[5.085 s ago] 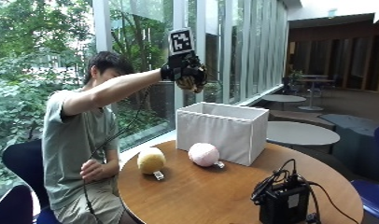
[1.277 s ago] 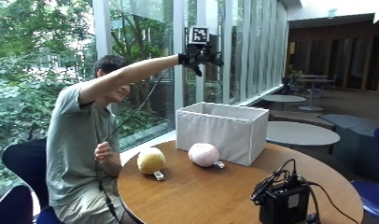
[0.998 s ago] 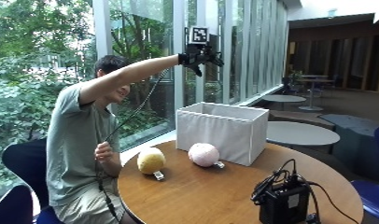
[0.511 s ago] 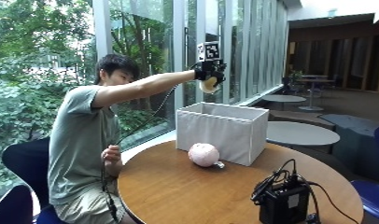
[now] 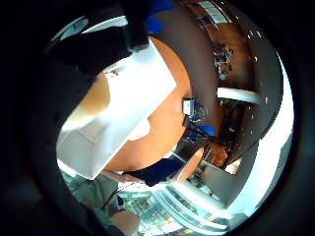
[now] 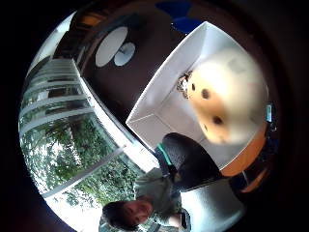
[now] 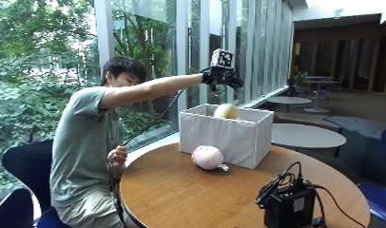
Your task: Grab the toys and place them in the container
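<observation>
Wooden round counter (image 7: 180, 199) carries a white fabric container (image 7: 227, 137), well below the fingers (image 7: 234, 81). Gloved right hand (image 7: 221, 77) hangs above the container's open top, fingers spread apart and holding nothing. Yellow toy (image 7: 226, 111) is in mid-air directly beneath them, at rim level, over the container's inside. Pink toy (image 7: 207, 157) lies on the counter against the container's front wall, far below the fingers. Risk: the yellow toy may bounce out or clip the rim, dropped from this height; pink toy may roll when reached for.
</observation>
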The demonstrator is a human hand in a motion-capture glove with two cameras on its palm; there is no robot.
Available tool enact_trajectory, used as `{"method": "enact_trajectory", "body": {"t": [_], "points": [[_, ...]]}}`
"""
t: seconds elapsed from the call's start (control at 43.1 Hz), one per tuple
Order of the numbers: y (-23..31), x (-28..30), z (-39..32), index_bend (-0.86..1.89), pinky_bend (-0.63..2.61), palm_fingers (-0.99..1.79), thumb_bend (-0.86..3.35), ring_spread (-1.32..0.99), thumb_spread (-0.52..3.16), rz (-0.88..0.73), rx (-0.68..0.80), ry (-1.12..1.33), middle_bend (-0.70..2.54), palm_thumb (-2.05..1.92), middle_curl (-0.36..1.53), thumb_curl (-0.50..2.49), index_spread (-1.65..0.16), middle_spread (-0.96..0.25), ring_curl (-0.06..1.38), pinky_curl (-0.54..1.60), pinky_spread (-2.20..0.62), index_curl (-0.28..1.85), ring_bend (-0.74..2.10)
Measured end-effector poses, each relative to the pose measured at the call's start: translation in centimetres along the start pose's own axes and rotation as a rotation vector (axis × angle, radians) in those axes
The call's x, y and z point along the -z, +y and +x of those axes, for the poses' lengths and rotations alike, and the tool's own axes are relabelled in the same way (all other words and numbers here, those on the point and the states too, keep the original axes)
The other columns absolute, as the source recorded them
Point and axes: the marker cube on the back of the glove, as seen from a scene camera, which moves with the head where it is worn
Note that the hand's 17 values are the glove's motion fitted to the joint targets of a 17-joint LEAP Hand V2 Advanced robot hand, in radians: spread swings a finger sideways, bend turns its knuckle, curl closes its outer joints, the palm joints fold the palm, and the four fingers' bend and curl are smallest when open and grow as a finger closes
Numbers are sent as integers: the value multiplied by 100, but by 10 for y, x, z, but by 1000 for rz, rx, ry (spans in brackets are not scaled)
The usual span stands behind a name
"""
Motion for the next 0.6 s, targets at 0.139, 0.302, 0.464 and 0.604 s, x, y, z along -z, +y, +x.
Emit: {"method": "enact_trajectory", "body": {"t": [0.139, 0.302, 0.464, 0.604], "points": [[12, 6, 22, 3, 126, -38, -6, -10, 99, -17, -151, 161, 18, 5, 55, 68, -25, -7, 46, 47, -4, 58, 60], [47, 26, 47, 4, 113, -33, -3, -5, 108, 16, -187, 112, 15, 0, 49, 59, -22, -2, 40, 42, 0, 46, 47], [105, 40, 105, 5, 105, -29, -2, -2, 113, 29, -263, 97, 14, 0, 44, 52, -21, 0, 37, 39, 2, 38, 41], [143, 36, 143, 5, 101, -26, -2, -1, 116, 35, -316, 31, 14, 1, 41, 48, -20, 0, 36, 37, 3, 32, 38]]}}
